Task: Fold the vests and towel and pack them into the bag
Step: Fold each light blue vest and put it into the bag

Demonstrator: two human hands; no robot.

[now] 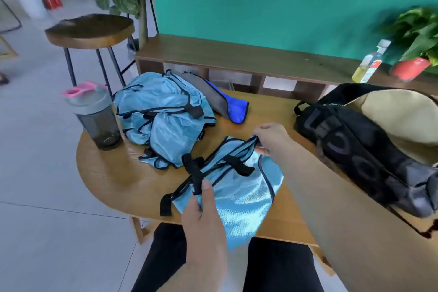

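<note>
Two bare hands hold one shiny light-blue vest (239,187) over the near middle of a round wooden table (106,173). The vest is thin and glossy, edged in dark trim, with black straps lying across it. It lies loosely rumpled, and its near part hangs over the table's front edge toward the person's lap. The left hand (201,208) pinches the vest's near-left edge, thumb on top beside a black strap. The right hand (270,137) is curled round the bunched trim at the far right end. The edge stretched between the hands runs diagonally, from near left to far right.

Behind it, on the far left of the table, a heap of more light-blue vests (163,116) sits crumpled. Just beyond the heap lies a blue and grey towel (227,102), its length running from far left to near right.

A long black bag (355,149) with a beige lining lies on the table's right side, its length running from far left to near right, its opening turned up and to the right.

A dark shaker bottle (94,116) with a pink lid stands at the table's left edge, just beside the heap.
</note>
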